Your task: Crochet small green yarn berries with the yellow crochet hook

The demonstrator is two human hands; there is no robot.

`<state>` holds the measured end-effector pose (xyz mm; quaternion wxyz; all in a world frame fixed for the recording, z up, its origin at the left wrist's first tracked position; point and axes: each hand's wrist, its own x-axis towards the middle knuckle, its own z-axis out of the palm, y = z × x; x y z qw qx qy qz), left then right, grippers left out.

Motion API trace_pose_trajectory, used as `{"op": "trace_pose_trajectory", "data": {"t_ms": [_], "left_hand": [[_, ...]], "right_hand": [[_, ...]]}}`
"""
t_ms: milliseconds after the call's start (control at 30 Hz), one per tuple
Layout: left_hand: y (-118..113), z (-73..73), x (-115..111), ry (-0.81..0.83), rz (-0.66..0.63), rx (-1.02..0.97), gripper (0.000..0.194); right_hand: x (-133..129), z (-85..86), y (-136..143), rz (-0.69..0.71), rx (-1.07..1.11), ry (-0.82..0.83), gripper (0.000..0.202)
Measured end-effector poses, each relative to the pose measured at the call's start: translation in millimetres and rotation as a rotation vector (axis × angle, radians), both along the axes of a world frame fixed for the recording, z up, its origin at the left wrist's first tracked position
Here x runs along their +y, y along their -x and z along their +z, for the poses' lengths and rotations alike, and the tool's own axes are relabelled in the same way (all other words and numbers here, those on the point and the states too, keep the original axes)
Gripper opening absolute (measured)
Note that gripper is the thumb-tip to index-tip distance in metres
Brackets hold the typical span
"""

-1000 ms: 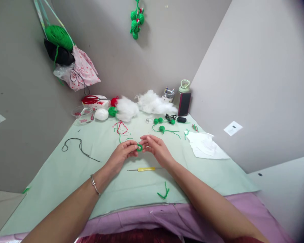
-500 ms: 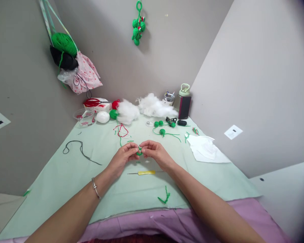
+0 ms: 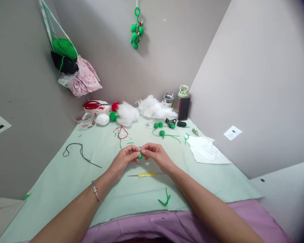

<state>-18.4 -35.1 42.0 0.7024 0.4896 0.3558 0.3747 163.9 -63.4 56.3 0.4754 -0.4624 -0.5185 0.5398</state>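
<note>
"Where are the hands?"

"Mid-desk, nearly meeting. From where I stand, the left hand (image 3: 126, 158) has thumb and fingers pinched on a small green loop (image 3: 141, 156), and the right hand (image 3: 155, 156) is pinched closed on it from the other side. The loop sits between their fingertips, just above the pale green cloth (image 3: 58, 189) that covers the desk. (A thin greyish tip pokes up there too, too small to name.)"

"What lies near them?"

"Closer to the person, a hook with a yellow handle (image 3: 147, 174) lies crosswise, its right end running under the right wrist. Nearer still is a bent piece of green yarn (image 3: 165, 199)."

"And beyond the hands?"

"Little green balls (image 3: 162, 133) on strands, to the right. To the left, tangled red yarn (image 3: 123, 132); behind it, a green yarn ball (image 3: 113, 116) beside fluffy white stuffing (image 3: 128, 113). A black cord (image 3: 81, 152) curls at far left."
</note>
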Motion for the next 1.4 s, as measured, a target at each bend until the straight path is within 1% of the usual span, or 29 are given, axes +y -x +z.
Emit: {"op": "trace_pose_trajectory", "data": {"t_ms": [167, 267, 367, 567, 767, 900, 1033, 1100, 1200, 1267, 1333, 1400], "left_hand": [[0, 1.6, 0, -0.009, 0.008, 0.009, 0.026], [-1, 3.5, -1, -0.017, 0.017, 0.015, 0.027], [-2, 4.7, -1, -0.033, 0.024, 0.021, 0.027], [-2, 5.3, -2, -0.071, 0.034, 0.078, 0.023], [-3, 4.0, -2, -0.106, 0.028, 0.137, 0.019], [-3, 2.1, 0, -0.118, 0.009, 0.154, 0.013], [-2, 1.0, 3, -0.094, -0.005, 0.175, 0.011], [-1, 2.0, 4, -0.073, -0.002, 0.168, 0.013], [2, 5.5, 5, -0.032, 0.01, 0.132, 0.019], [3, 7.9, 5, -0.002, 0.022, 0.103, 0.025], [4, 9.3, 6, 0.024, 0.04, 0.078, 0.029], [5, 9.7, 7, 0.044, 0.056, 0.057, 0.031]], "right_hand": [[0, 1.1, 0, -0.022, -0.063, -0.02, 0.03], [-1, 1.2, 1, -0.048, -0.145, -0.073, 0.025], [-2, -3.3, 3, -0.074, -0.24, -0.131, 0.017], [-3, -14.9, 3, -0.106, -0.445, -0.266, 0.011], [-6, -13.0, 0, -0.088, -0.686, -0.37, 0.008], [-6, -14.9, 3, -0.072, -0.832, -0.415, 0.009], [-2, -19.4, 9, -0.108, -0.953, -0.45, 0.012], [2, -19.0, 5, -0.153, -0.994, -0.455, 0.013], [11, -14.8, -14, -0.259, -1.031, -0.439, 0.016], [15, -12.0, -28, -0.313, -1.043, -0.416, 0.024], [18, -11.2, -36, -0.308, -1.06, -0.401, 0.027], [17, -12.5, -37, -0.261, -1.086, -0.397, 0.023]]}}
